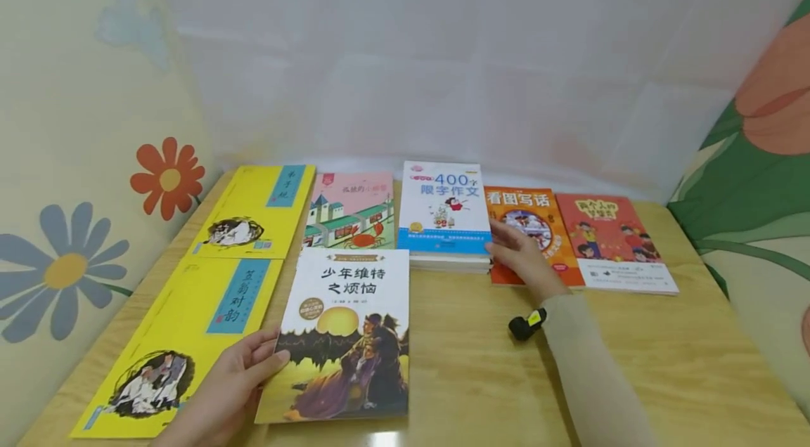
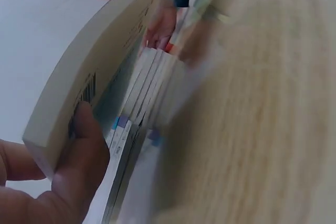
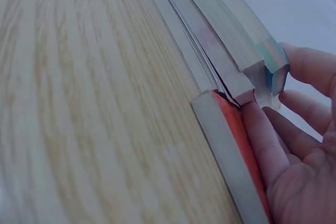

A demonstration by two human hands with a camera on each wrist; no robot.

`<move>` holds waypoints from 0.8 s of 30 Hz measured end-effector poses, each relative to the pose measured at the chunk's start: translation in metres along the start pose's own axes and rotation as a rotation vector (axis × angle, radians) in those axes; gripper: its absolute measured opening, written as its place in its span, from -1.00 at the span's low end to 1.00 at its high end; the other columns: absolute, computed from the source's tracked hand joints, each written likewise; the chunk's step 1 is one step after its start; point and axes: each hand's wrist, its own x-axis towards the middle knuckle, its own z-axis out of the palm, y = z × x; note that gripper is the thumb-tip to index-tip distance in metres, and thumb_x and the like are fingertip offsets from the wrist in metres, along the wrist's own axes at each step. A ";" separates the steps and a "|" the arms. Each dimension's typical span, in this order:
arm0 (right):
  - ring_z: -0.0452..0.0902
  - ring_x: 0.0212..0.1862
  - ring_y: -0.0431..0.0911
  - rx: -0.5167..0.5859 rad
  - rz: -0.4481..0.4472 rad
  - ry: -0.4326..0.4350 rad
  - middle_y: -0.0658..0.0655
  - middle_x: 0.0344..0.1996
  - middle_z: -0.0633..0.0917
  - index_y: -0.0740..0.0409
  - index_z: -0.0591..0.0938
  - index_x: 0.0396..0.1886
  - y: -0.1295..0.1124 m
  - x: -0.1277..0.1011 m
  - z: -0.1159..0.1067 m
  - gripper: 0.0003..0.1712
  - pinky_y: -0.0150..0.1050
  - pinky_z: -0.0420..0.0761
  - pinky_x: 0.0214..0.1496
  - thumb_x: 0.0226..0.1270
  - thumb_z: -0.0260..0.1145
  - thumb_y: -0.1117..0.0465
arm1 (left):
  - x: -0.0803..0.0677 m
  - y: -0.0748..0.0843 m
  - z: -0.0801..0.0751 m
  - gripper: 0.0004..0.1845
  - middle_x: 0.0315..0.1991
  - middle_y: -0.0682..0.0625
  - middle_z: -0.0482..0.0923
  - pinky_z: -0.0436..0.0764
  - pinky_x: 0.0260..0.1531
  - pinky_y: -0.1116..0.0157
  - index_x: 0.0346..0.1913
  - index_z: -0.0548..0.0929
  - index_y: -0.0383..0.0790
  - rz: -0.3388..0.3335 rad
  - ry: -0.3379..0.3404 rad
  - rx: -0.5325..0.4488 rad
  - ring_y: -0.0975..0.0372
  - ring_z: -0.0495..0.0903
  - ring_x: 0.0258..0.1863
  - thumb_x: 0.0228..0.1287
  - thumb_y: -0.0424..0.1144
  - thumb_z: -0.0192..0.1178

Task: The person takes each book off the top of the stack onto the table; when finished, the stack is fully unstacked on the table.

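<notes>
My left hand [image 1: 237,380] grips the left edge of a paperback [image 1: 354,341] with a sunset and an embracing couple on its cover, thumb on top. In the left wrist view fingers press its underside beside a barcode [image 2: 90,90], and the book is raised above the table. My right hand [image 1: 522,257] touches the right edge of a stack topped by a white and blue book [image 1: 445,208]. The right wrist view shows its fingers resting against the stacked books' [image 3: 236,40] corners, just above an orange book [image 1: 531,236].
Two yellow books [image 1: 253,211] lie one before the other on the left. A pink book [image 1: 351,211] lies left of the stack, and a red and white book [image 1: 614,240] at the far right. A white cloth [image 1: 443,67] hangs behind the wooden table [image 1: 481,363].
</notes>
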 end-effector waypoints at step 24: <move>0.30 0.46 0.01 0.012 -0.005 0.004 0.06 0.44 0.44 -0.19 0.37 0.53 -0.001 0.000 -0.002 -0.26 0.02 0.32 0.51 0.41 0.37 -0.08 | -0.002 0.008 -0.021 -0.31 0.08 -0.39 0.59 0.74 -0.12 -0.01 0.40 0.31 -0.56 -0.130 0.098 0.665 -0.12 0.64 0.01 0.45 -0.12 0.25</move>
